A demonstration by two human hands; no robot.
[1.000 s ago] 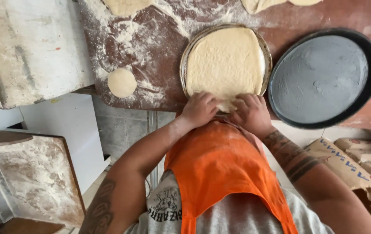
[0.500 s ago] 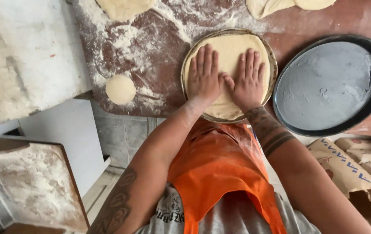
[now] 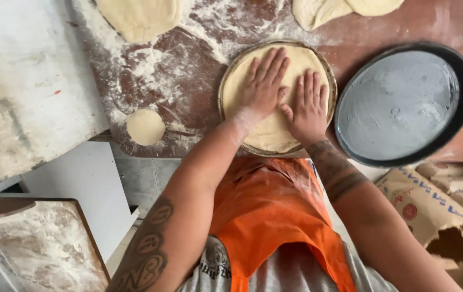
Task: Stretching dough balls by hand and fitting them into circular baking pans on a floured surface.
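Both hands moved up from near rim onto dough disc (image 3: pixel 264 135) in round pan (image 3: pixel 222 103): left hand (image 3: pixel 261 89) & right hand (image 3: pixel 308 105) flat, fingers spread, none pinching — pressing outward, stretch underway.

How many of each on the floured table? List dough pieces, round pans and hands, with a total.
Dough pieces: 5: panned dough, small disc, top-left sheet, two top-right pieces
Round pans: 2: dough pan, empty dark pan
Hands: 2: left hand, right hand
Total: 9
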